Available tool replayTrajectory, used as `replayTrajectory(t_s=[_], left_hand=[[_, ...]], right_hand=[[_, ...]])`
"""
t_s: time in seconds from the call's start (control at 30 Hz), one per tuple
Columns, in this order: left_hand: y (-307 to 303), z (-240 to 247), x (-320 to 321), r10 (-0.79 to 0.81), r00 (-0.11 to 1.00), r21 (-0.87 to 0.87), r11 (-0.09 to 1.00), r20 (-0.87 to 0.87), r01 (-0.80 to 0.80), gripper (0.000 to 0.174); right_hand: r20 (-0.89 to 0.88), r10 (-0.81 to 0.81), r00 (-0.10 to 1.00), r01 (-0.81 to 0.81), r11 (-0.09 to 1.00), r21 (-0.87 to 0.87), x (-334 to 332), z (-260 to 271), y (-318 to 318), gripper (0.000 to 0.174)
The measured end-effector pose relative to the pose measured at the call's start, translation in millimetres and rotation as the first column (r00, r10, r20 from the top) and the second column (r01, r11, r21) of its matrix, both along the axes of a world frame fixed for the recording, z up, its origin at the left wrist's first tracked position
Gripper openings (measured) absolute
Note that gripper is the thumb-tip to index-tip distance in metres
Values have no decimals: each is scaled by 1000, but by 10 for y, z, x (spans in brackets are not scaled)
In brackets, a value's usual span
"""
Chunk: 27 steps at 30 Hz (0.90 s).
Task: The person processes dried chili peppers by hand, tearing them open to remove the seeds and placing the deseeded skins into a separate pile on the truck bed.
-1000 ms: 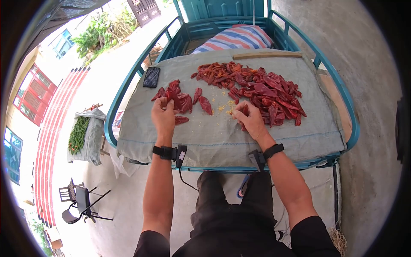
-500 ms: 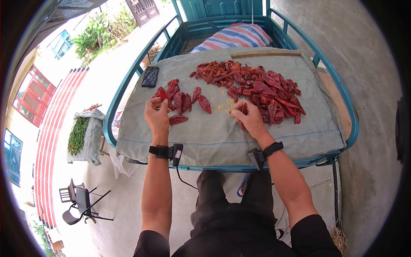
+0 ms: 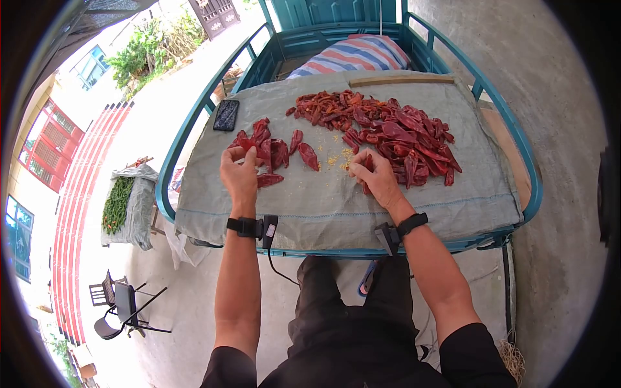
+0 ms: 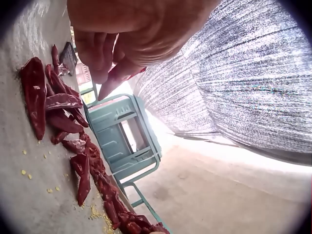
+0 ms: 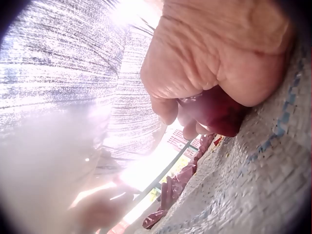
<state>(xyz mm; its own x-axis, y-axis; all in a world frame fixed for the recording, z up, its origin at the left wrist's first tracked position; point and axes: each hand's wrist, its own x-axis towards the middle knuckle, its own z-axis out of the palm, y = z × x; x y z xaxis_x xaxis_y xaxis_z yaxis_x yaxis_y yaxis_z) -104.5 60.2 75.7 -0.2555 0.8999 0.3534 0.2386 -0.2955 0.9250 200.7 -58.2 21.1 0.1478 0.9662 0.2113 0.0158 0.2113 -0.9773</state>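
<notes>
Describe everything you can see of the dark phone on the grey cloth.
The phone is a dark, flat rectangle with a faint speckled pattern on its face. It lies flat on the grey woven cloth, near its far left edge beside the teal rail, apart from the small heap of chillies. Only the cloth touches it.

Bright, even daylight fills the sharp head view, whose fisheye lens bends and blackens the edges, while both wrist views are blown out by sky glare, with the near left hand (image 4: 131,29) and right hand (image 5: 219,63) soft.
</notes>
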Motion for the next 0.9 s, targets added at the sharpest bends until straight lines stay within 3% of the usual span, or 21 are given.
replayTrajectory(t_s=[0.1,0.2,0.3,0.4,0.5,0.6,0.8,0.9], left_hand=[[-16,31,-2,-14,1000,-53,999,-22,13,25],[38,-148,-6,117,965,154,985,-237,-82,29],[41,-234,51,143,970,227,969,-196,-97,28],[-120,-233,161,63,958,202,979,-280,-5,21],[-304,-268,395,-248,963,3,968,-108,250,18],[-545,-299,674,-416,905,-64,909,-95,411,14],[-951,-290,1191,-647,736,-187,763,-199,619,26],[-1024,-368,1367,-622,745,-185,783,-241,594,31]], right_hand=[[-1,9,1000,-9,1000,-8,5,5,-6,13],[-45,38,998,-38,999,-2,16,3,-8,14],[-80,58,995,-57,998,3,19,-16,-2,17],[-104,85,991,-82,996,27,33,-43,18,18],[-135,111,985,-105,993,51,35,-74,35,20],[-134,94,986,-87,995,55,43,-111,59,26],[-293,92,952,-75,995,69,42,-132,55,32],[-271,55,961,-37,997,71,68,-131,54,36]])
